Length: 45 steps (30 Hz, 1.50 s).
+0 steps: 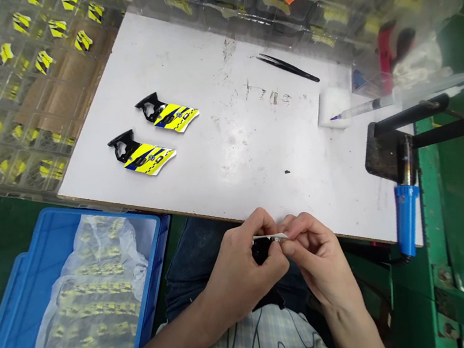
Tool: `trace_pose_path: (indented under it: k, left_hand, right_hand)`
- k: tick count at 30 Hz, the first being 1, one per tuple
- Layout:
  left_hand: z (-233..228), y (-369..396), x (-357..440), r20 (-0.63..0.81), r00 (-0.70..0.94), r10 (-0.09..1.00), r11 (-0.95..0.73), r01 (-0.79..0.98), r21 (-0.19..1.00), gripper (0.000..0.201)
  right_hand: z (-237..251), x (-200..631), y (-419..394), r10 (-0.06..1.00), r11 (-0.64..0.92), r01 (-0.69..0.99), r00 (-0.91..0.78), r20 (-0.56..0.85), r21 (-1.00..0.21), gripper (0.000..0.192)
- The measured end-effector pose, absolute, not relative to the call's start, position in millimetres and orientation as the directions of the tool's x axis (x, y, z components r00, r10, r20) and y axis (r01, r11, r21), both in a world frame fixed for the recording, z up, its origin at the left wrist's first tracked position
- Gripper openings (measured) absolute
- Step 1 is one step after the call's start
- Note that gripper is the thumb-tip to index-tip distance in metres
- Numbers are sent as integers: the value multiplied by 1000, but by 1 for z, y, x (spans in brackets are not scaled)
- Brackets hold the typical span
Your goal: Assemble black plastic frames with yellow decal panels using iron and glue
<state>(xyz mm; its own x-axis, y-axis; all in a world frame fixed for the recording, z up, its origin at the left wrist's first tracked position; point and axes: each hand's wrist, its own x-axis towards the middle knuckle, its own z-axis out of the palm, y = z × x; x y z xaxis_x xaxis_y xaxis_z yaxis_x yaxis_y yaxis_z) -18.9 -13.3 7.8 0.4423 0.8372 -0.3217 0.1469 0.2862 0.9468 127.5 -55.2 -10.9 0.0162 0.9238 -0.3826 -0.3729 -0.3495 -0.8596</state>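
Note:
Close to my body, at the front edge of the table, both hands meet on one small black-and-white plastic part (264,246). My left hand (245,265) pinches its near side between thumb and fingers. At its right end, the thumb and fingers of my right hand (320,254) are closed on the white edge. Most of the part is hidden by my fingers. Two black plastic pieces with yellow, blue and white patterned panels, an upper one (175,117) and a lower one (150,158), lie on the white tabletop (222,169) to the left.
Black tweezers (288,67) lie at the back. A syringe (374,105) points at a white block (334,106). At right, a blue-handled soldering iron (408,217) hangs by a black stand (388,153). Clear trays (41,98) hold yellow pieces. Lower left sits a blue bin (46,242).

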Motion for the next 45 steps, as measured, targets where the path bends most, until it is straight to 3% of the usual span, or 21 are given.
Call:
trace_pose_path:
  k: [8,19,22,24,27,29,37,45]
  left_hand:
    - [9,-17,-18,-269,400,876,279,33,960,6]
    - [3,-16,-17,-315,386,867,344,-4,939,7]
    - [2,-17,-16,-342,345,874,392,-84,916,7]
    - [1,-18,-15,-354,312,882,405,-116,907,7]
    - [0,-17,-14,-356,307,883,409,-126,904,8]
    - [-1,-15,-15,-334,320,887,382,-100,919,4]
    - [7,-4,-23,-175,348,921,110,200,974,8]
    - [12,0,-21,-124,360,925,42,227,973,12]
  right_hand:
    - [-10,124,-55,919,-374,-420,-51,-390,-827,16]
    - [-13,127,-57,925,-360,-358,-16,-379,-862,12]
    - [-4,124,-68,944,-315,-223,26,-328,-923,24]
    - [5,119,-76,941,-324,-36,88,-326,-945,35]
    - [17,109,-82,899,-420,230,238,-367,-878,24]
    - [21,106,-81,890,-435,301,284,-356,-849,8]
    - [24,112,-75,897,-430,267,235,-375,-862,15]
    - [23,112,-79,916,-391,335,231,-328,-857,13]
